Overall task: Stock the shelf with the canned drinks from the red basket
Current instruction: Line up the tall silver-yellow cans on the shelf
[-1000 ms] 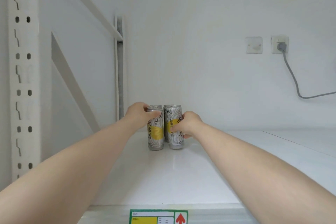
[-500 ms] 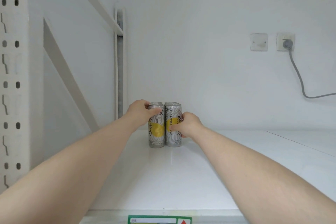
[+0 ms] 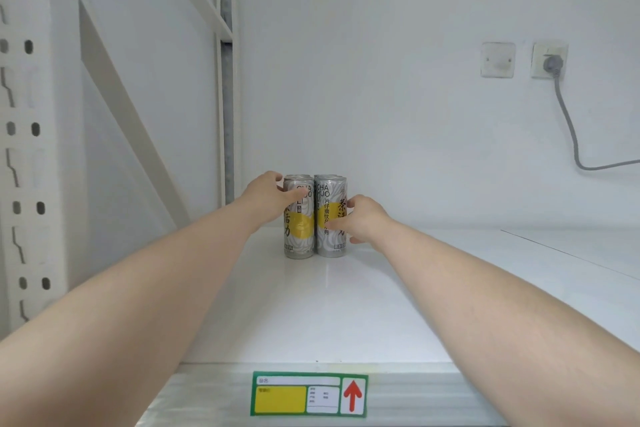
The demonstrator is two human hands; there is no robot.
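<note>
Two tall silver cans with yellow patches stand upright and side by side near the back of the white shelf. My left hand grips the left can near its top. My right hand grips the right can at its middle, thumb on the front. More can tops show just behind these two, mostly hidden. The red basket is out of view.
A white perforated upright and diagonal braces stand at the left. A rear post rises behind the cans. On the back wall sit a blank plate and a socket with a grey cable. A green price label marks the shelf's front edge.
Both hands have kept hold of their cans while the cans slid slightly farther back on the shelf. The camera view shifted, showing more of the front edge label now.
</note>
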